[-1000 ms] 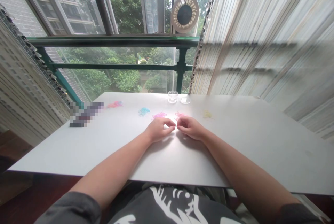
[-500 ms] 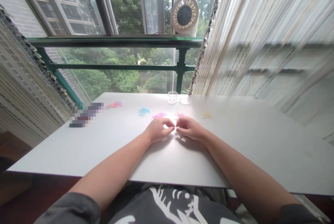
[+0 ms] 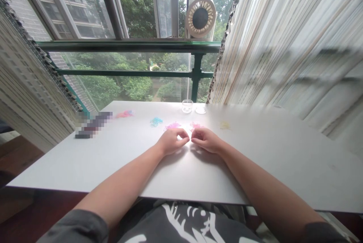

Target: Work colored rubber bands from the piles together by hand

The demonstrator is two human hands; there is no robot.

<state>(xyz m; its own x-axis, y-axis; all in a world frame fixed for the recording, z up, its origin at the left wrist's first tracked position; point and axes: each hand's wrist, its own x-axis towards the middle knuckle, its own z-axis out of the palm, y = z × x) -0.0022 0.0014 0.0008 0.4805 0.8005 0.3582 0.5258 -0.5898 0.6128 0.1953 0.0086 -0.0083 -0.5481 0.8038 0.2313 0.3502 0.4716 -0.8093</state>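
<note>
My left hand point(image 3: 171, 141) and my right hand point(image 3: 205, 139) rest on the white table point(image 3: 113, 152), fingertips pinched and almost meeting in the middle. Whatever they pinch is too small to make out. Just beyond the fingers lie small heaps of thin coloured loops: a magenta heap point(image 3: 172, 125), a pink heap point(image 3: 195, 125), a blue heap point(image 3: 156, 121), a yellow heap point(image 3: 225, 125) and a red-pink heap point(image 3: 124, 113) farther left.
A small clear jar point(image 3: 187, 106) and its lid point(image 3: 200, 110) stand at the table's far edge. A blurred dark object point(image 3: 92, 124) lies at the left. A white round fan point(image 3: 200, 16) sits on the green railing. Curtains hang on both sides.
Both hands stay pinched together in the same spot; fingertips shift only slightly. The curtain on the right sways.
</note>
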